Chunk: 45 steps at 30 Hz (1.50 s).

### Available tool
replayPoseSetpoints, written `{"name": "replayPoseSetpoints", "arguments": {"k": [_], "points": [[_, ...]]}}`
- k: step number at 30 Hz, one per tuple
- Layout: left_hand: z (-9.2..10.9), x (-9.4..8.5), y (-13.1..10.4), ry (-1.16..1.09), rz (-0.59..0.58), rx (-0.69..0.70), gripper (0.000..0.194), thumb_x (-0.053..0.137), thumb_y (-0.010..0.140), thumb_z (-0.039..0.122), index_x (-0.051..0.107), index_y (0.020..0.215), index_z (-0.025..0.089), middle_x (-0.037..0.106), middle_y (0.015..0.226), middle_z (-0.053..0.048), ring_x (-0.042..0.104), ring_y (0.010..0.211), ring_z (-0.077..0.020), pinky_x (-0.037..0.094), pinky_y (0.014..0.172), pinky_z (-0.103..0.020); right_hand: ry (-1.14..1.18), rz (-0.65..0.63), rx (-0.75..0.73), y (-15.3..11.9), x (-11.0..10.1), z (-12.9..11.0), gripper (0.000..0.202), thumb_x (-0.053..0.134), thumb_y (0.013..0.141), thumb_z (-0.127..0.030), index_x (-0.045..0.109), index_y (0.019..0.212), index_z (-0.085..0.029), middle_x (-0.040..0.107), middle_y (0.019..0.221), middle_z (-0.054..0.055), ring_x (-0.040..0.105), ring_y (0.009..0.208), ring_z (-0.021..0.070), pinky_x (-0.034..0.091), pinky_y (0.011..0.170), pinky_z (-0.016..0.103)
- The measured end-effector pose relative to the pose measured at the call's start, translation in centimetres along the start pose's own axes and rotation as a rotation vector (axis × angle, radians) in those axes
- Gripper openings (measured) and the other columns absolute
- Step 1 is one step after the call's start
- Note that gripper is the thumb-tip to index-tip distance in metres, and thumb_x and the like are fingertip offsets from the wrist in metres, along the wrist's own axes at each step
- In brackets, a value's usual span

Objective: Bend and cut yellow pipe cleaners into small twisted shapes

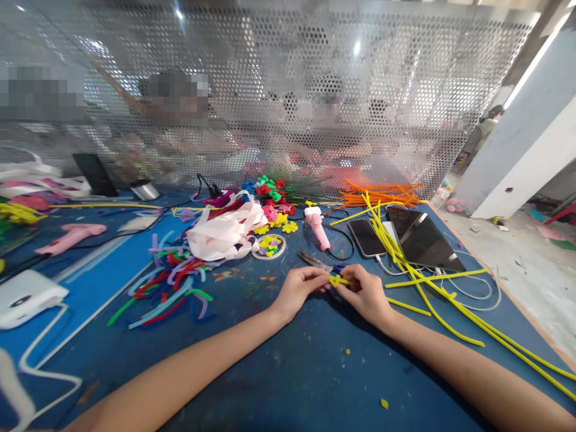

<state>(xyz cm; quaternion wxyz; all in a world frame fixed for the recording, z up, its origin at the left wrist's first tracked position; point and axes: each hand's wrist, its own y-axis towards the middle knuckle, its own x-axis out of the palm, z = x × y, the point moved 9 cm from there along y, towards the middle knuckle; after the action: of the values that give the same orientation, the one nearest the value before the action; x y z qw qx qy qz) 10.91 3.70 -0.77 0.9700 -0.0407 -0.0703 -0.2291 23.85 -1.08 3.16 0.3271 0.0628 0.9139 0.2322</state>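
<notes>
Over the middle of the blue table, both my hands meet at a short, bent yellow pipe cleaner (335,281). My left hand (302,290) pinches its left side between thumb and fingers. From the other side, my right hand (365,295) grips it with closed fingertips. Just behind my hands lie scissors (315,261) with dark blue handles, partly hidden by my fingers. Long yellow pipe cleaners (418,282) spread across the table to the right of my right hand. Small yellow scraps (384,404) lie in front of me.
A pink glue gun (317,228), a phone (366,238) and a dark tablet (423,239) lie beyond my hands. Pale ribbon (225,231) and cut coloured pipe cleaners (175,282) are to the left. Orange stems (382,196) lie before a perforated metal screen (270,90), with people behind it.
</notes>
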Motion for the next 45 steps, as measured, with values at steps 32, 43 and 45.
{"name": "replayPoseSetpoints", "arguments": {"k": [32,43,45], "points": [[5.6,2.9,-2.6,0.831,-0.297,0.572,0.015,0.052,0.08,0.024,0.062,0.072,0.017,0.063,0.075,-0.005,0.055,0.075,-0.0165,0.04,0.075,-0.027,0.104,-0.381,-0.034,0.1,2.7,-2.2,0.023,0.042,0.091,-0.028,0.053,0.075,-0.016,0.048,0.06,-0.002,0.043,0.053,0.0094,0.033,0.048,0.02],[1.9,2.4,-0.9,0.261,-0.311,0.073,0.028,0.063,0.074,0.038,0.052,0.066,0.013,0.054,0.054,0.003,0.048,0.048,-0.0076,0.035,0.049,-0.02,0.038,-0.216,-0.401,-0.5,0.7,-4.2,0.011,0.051,0.086,-0.022,0.06,0.082,-0.017,0.057,0.067,0.002,0.05,0.061,0.0119,0.038,0.056,0.022],[1.9,2.5,-1.0,0.228,-0.311,0.076,0.028,0.063,0.074,0.038,0.052,0.067,0.013,0.055,0.056,0.002,0.048,0.049,-0.0073,0.035,0.05,-0.019,0.076,-0.182,-0.358,-0.4,0.4,-4.0,0.014,0.054,0.086,-0.026,0.062,0.079,-0.017,0.057,0.065,0.002,0.049,0.058,0.0112,0.038,0.054,0.022]]}}
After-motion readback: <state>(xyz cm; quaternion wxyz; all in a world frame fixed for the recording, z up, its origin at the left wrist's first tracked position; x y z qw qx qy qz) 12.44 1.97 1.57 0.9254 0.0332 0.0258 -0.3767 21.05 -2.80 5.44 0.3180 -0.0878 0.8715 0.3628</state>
